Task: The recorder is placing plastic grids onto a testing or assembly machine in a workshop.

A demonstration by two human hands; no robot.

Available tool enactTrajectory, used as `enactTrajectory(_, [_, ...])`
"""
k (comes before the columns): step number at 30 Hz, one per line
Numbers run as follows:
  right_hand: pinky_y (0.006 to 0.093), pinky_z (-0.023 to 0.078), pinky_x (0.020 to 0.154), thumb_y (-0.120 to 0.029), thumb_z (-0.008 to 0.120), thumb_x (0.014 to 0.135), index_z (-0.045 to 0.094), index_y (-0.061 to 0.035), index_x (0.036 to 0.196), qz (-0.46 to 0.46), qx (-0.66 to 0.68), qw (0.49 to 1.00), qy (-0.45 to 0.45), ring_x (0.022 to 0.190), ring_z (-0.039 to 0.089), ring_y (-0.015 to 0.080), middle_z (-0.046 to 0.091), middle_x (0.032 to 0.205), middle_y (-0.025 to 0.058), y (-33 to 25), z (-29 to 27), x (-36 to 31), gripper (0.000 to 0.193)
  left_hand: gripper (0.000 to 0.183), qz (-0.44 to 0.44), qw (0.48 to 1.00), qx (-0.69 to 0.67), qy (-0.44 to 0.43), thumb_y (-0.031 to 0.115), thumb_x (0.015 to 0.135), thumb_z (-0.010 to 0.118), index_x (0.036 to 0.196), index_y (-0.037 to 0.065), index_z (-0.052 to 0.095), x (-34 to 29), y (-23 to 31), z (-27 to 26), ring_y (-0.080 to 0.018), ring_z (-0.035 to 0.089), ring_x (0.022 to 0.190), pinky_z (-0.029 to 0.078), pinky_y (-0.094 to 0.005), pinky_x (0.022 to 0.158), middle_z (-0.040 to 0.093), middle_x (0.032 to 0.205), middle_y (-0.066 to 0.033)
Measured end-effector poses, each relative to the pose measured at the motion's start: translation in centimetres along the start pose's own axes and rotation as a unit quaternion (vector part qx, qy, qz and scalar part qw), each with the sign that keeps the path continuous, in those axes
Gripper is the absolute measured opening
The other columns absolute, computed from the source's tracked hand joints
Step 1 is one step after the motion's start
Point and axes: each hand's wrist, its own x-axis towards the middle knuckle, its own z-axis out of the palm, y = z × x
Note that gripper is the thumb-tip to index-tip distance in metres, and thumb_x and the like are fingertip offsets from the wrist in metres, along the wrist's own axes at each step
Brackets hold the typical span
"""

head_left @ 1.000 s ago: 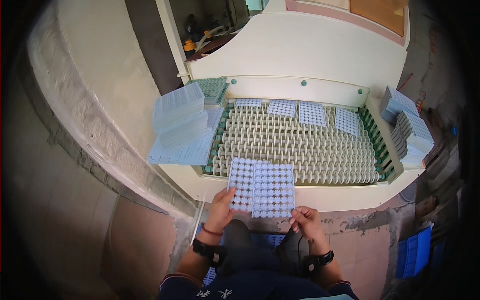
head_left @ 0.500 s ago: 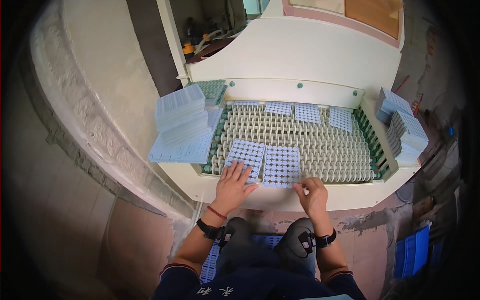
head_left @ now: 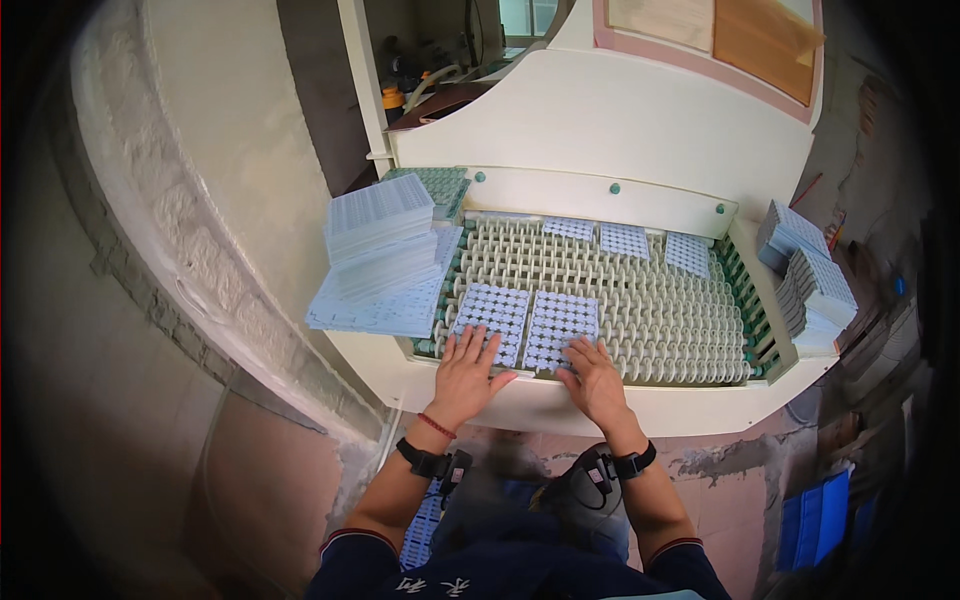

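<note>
Two pale blue panels patterned with rows of round shapes lie side by side at the near edge of the roller conveyor [head_left: 660, 320]. On the lower part of the left panel [head_left: 495, 308] rest the fingers of my left hand [head_left: 465, 375], open and spread, with the thumb out to the right. My right hand [head_left: 598, 385] is open too, its fingertips at the lower right corner of the right panel [head_left: 562, 315]. A narrow gap separates the two panels. My fingers cover parts of their lower edges.
Farther back, several similar panels [head_left: 625, 240] lie by the machine's white cover [head_left: 600, 120]. Stacks of pale blue panels stand on the left ledge [head_left: 380, 235] and the right corner [head_left: 818, 285]. A pale wall [head_left: 230, 200] rises at left. A blue bin [head_left: 815, 520] sits on the floor at right.
My right hand has gone from a closed grip near the right panel's corner to open fingers resting on it. The panels at the back have moved farther under the cover. The view has shifted slightly.
</note>
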Motion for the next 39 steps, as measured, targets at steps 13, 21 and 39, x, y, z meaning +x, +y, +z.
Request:
enactTrajectory(13, [0.0339,0.048,0.066,-0.015,0.069,0.068,0.06,-0.008,0.094,-0.14,0.327,0.855,-0.378,0.077,0.06,0.0279,0.061,0.085,0.0113,-7.5,-0.7,2.4,0.028,0.056,-0.008,0.992,-0.128,0.016,0.031,0.076,0.061,0.123,0.006,0.043,-2.9,-3.2,-1.5,-0.0264,0.033,0.124,0.026,-0.0419,0.103,0.039,0.131,-0.0123])
enactTrajectory(21, [0.0292,0.048,0.068,-0.013,0.065,0.074,0.059,-0.0052,0.099,-0.157,0.423,0.593,-0.667,0.076,0.062,0.0205,0.063,0.083,0.0107,-9.9,7.9,4.2,0.027,0.042,-0.291,0.956,-0.031,-0.03,0.02,0.076,0.062,0.112,0.001,0.051,-17.6,-4.2,-11.0,-0.0292,0.045,0.114,0.035,-0.0393,0.097,0.049,0.119,-0.0156])
enactTrajectory(39, [0.0241,0.046,0.074,-0.007,0.06,0.081,0.053,0.0011,0.108,-0.171,0.403,0.352,-0.827,0.089,0.056,0.0111,0.061,0.097,0.0084,-50.4,28.2,1.4,0.029,0.024,-0.665,0.74,0.011,0.1,0.019,0.078,0.061,0.094,0.003,0.058,-48.9,-12.9,-29.8,-0.0309,0.06,0.084,0.049,-0.0366,0.072,0.061,0.095,-0.015])
